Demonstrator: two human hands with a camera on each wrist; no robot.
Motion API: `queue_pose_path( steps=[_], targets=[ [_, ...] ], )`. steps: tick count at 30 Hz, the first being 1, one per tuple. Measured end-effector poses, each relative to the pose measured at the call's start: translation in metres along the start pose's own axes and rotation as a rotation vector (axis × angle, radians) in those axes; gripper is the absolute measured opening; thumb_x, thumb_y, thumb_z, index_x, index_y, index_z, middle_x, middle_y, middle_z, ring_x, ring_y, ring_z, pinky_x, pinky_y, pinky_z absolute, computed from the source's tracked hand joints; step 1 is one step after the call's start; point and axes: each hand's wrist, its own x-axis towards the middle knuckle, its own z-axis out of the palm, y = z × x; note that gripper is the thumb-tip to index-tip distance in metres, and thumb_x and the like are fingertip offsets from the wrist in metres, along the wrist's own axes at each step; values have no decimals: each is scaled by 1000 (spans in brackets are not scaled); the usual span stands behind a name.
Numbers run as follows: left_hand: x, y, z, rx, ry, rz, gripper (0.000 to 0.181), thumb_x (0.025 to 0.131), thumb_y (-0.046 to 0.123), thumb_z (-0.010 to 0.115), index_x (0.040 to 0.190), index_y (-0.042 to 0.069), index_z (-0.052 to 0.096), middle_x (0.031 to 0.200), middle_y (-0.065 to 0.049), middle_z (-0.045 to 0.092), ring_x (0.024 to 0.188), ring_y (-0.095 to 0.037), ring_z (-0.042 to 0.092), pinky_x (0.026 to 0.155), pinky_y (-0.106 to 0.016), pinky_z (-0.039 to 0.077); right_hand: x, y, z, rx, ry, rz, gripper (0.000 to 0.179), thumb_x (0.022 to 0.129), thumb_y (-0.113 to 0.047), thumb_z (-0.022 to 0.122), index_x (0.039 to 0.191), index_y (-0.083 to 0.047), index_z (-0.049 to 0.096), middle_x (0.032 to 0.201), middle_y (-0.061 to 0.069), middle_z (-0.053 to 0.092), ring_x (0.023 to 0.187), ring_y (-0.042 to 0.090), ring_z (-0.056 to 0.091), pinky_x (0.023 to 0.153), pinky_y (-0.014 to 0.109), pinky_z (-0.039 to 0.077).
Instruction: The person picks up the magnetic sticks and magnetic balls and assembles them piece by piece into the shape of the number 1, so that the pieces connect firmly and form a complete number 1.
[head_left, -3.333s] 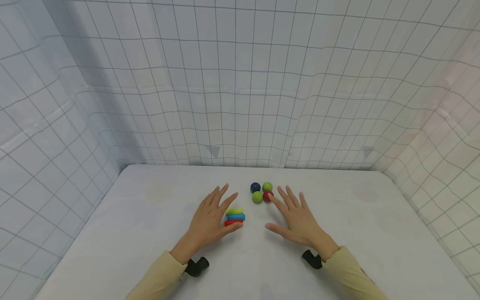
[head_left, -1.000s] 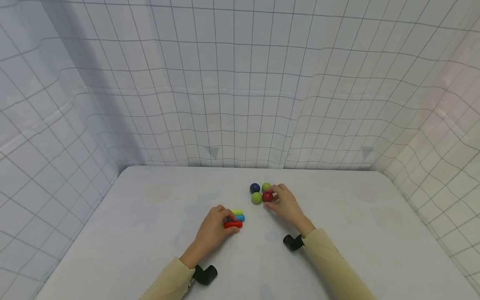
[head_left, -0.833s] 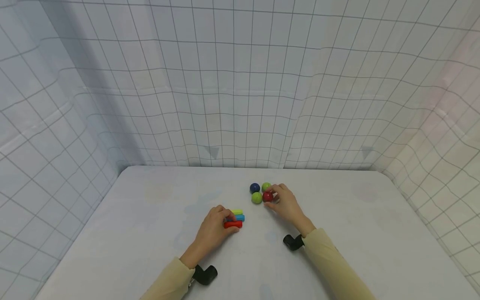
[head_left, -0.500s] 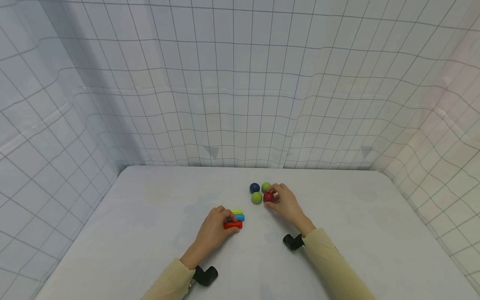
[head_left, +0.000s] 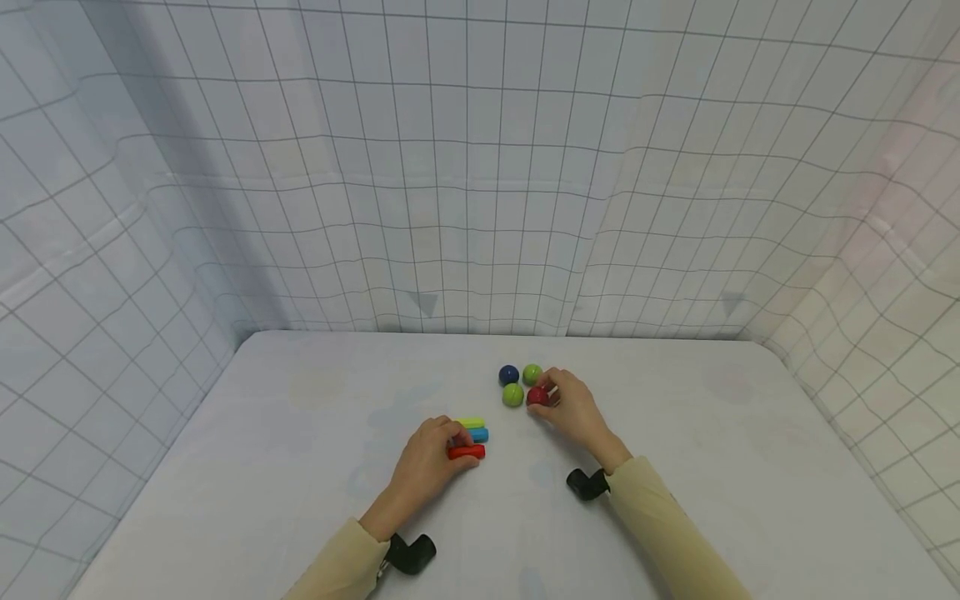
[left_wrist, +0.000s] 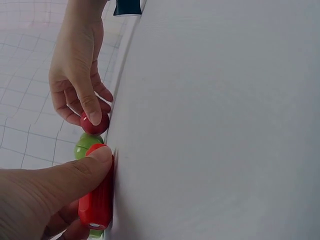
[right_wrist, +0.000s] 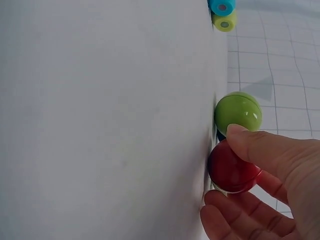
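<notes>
My left hand [head_left: 426,457] pinches a short, thick red highlighter-like stick [head_left: 467,452], thumb on its near side and fingers behind. A blue stick [head_left: 480,435] and a yellow-green stick [head_left: 470,422] of the same shape lie just beyond, partly covered by the fingers. To the right, my right hand [head_left: 573,408] holds a glossy red ball [right_wrist: 233,167] between thumb and fingers. A seam runs round this ball. Close to it are a green ball [head_left: 513,395], a second green ball [head_left: 532,374] and a dark blue ball [head_left: 508,376].
A white table [head_left: 300,417] lies under everything. White grid-patterned curtains [head_left: 480,208] stand behind it and at both sides. Each wrist carries a black camera mount, the left one [head_left: 412,553] and the right one [head_left: 587,484] both low over the table.
Both hands were spread above the table at first; they came down and took hold of the red stick and red ball. Lately both things have shifted slightly toward me, away from their neighbours.
</notes>
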Motion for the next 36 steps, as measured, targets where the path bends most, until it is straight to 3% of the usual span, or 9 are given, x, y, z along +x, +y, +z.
queue_pose_path(
  steps=[8, 21, 36],
  targets=[
    [-1, 1, -1, -6, 3, 9, 22, 70, 21, 85, 83, 13, 68, 75, 8, 53, 69, -9, 45, 61, -25, 40, -3, 2, 0, -17, -5, -4, 33, 74, -9, 82, 99, -7, 60, 92, 3, 58, 78, 18, 58, 70, 31, 49],
    [-3, 1, 1, -3, -9, 22, 24, 69, 23, 85, 87, 11, 73, 75, 7, 54, 67, -8, 46, 60, -25, 41, -11, 5, -1, -20, 21, -78, 35, 74, -5, 81, 104, -3, 63, 91, 6, 59, 75, 18, 58, 68, 32, 48],
    [-4, 3, 3, -23, -27, -12, 27, 72, 27, 84, 90, 10, 74, 75, 9, 52, 65, -7, 46, 59, -23, 41, -17, 4, -3, 71, -3, -11, 26, 81, -12, 77, 102, -7, 62, 93, 4, 62, 78, 15, 58, 69, 33, 48]
  ],
)
